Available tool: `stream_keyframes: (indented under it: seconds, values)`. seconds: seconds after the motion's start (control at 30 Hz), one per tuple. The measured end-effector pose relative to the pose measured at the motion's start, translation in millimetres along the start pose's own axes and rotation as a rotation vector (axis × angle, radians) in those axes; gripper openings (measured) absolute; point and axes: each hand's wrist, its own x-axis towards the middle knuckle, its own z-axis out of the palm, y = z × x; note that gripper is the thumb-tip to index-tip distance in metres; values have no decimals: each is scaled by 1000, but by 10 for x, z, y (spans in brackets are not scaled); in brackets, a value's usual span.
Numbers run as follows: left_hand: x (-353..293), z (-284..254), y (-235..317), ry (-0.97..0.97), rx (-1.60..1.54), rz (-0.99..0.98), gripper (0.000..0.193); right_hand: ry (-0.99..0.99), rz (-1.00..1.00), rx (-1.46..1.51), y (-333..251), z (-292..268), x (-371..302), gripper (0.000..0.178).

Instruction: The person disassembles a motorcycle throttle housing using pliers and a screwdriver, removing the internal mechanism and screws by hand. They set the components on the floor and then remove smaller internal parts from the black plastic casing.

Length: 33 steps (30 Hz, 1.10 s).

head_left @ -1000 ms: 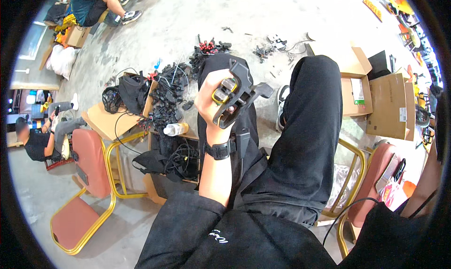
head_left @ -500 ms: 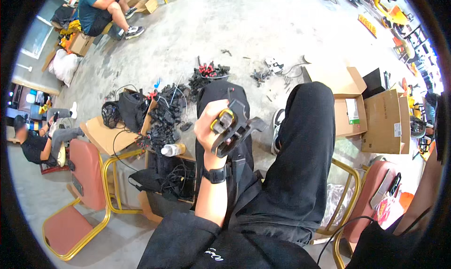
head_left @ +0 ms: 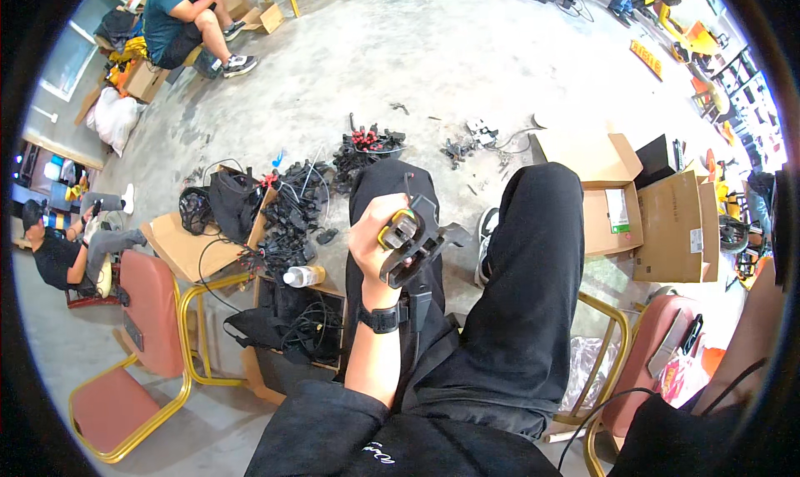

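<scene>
My left hand is closed around a black plastic device with jagged, bracket-like arms, held above my left thigh. A yellow-edged piece shows between the fingers; whether it belongs to the device I cannot tell. A dark wristwatch sits on that wrist, with a black block beside it. Only my right arm shows, at the right edge; its hand is out of the picture.
Black parts and cables lie heaped on the floor at left, beside a cardboard box. A bottle lies near an open box of cables. Open cartons stand at right. Chairs flank me; two people sit at left.
The view has shifted slightly, and my left hand sits a little lower in it. The black device has turned slightly, still in my grip.
</scene>
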Motion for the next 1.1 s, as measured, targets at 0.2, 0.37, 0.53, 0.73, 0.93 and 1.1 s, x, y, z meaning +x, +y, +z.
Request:
stream_keyframes:
  seconds: [0.2, 0.37, 0.53, 0.73, 0.93, 1.1]
  values:
    - [9, 23, -32, -2, 4, -6, 24, -153, 160, 514, 52, 598, 167, 37]
    - [-1, 0, -12, 41, 22, -32, 31, -339, 423, 792, 477, 1326, 176, 37]
    - [-1, 27, -12, 23, -56, -5, 46, -611, 592, 613, 1366, 1809, -382, 36]
    - [-70, 13, -67, 17, -57, -47, 31, -735, 132, -652, 1863, 2161, -1844, 21]
    - [-67, 17, -88, 12, -33, -76, 27, -987, 446, 804, 2370, 2311, -1857, 42]
    - [-26, -30, -57, -53, 30, -26, 38, -947, 466, 635, 2293, 2290, -1877, 34]
